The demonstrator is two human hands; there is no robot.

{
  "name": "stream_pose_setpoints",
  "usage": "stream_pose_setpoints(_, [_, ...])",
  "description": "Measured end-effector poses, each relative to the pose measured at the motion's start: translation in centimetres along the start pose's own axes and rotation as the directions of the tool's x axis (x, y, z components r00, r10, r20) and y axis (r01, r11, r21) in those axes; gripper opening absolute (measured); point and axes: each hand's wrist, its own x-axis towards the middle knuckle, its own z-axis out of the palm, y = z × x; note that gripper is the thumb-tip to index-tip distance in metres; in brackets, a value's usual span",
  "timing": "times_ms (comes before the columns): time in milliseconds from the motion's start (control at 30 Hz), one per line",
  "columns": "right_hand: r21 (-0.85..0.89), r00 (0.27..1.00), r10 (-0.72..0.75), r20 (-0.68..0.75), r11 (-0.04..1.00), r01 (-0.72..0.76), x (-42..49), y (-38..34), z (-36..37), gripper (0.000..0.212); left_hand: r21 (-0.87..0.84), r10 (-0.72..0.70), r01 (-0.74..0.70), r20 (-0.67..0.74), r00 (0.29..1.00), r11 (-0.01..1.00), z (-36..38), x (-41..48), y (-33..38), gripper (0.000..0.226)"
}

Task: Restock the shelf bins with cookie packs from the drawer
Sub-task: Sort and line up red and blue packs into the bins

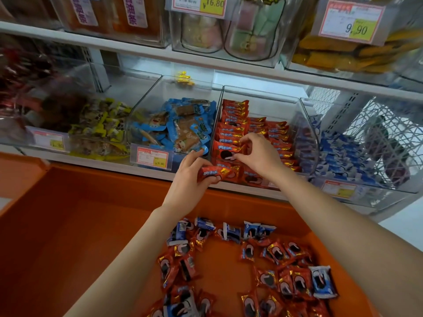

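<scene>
My left hand (188, 177) grips a red cookie pack (214, 173) just in front of the clear shelf bin (307, 133) that holds rows of red packs (233, 124). Inside that bin's front, my right hand (257, 154) pinches another red pack (226, 152) standing among the rows. Below, the orange drawer (91, 225) holds several loose red cookie packs (277, 250) and blue cookie packs (322, 282) scattered at its right half.
To the left is a bin of blue-wrapped snacks (180, 126), further left a bin of yellow packs (100, 129). A bin of blue packs (338, 154) stands to the right. Price tags (152, 157) hang on the bin fronts. An upper shelf (160, 53) carries more clear bins.
</scene>
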Motion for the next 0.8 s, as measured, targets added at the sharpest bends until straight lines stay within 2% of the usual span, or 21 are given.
stream_pose_setpoints(133, [0.177,0.980,-0.115,-0.160,0.974,0.143,-3.1,-0.7,-0.8,0.028,-0.096,-0.063,0.052,-0.112,0.992,0.994,0.0,-0.6,1.4,0.031])
stream_pose_setpoints(200, [0.285,0.985,-0.155,-0.079,0.943,0.171,-5.2,-1.0,-1.4,0.027,-0.206,-0.120,0.099,-0.089,0.989,0.974,0.1,-0.7,2.1,0.030])
stream_pose_setpoints(300, [0.402,0.974,-0.165,0.153,0.911,0.091,-7.5,-1.0,-2.0,0.037,-0.292,-0.144,0.122,-0.054,0.988,0.948,0.4,-0.7,3.1,0.031])
stream_pose_setpoints(400, [0.519,0.981,-0.081,0.175,0.855,-0.022,-8.4,-0.5,-2.5,0.048,-0.344,-0.127,0.107,-0.036,0.991,0.933,0.4,-0.7,4.3,0.027])
stream_pose_setpoints(500, [0.579,0.984,-0.049,0.173,0.813,-0.061,-8.9,0.1,-3.7,0.022,-0.366,-0.073,0.080,0.034,0.997,0.927,0.3,-0.5,5.5,0.024])
stream_pose_setpoints(567, [0.596,0.983,-0.049,0.178,0.800,-0.068,-9.2,0.6,-4.5,0.014,-0.355,-0.041,0.065,0.075,0.996,0.933,0.7,-0.4,6.0,0.026])
stream_pose_setpoints(633, [0.606,0.989,-0.011,0.149,0.792,-0.082,-9.1,1.2,-5.1,0.013,-0.279,-0.012,0.024,0.044,0.999,0.960,1.2,-0.3,6.2,0.030])
stream_pose_setpoints(700, [0.562,0.995,0.076,0.067,0.821,-0.100,-8.5,2.0,-5.4,0.014,-0.032,0.061,-0.062,-0.027,0.998,0.998,1.7,-0.1,5.8,0.036])
stream_pose_setpoints(800, [0.502,0.983,0.163,-0.079,0.859,-0.102,-7.0,2.7,-5.5,0.019,0.321,0.141,-0.135,0.004,0.990,0.938,2.2,-0.1,4.5,0.046])
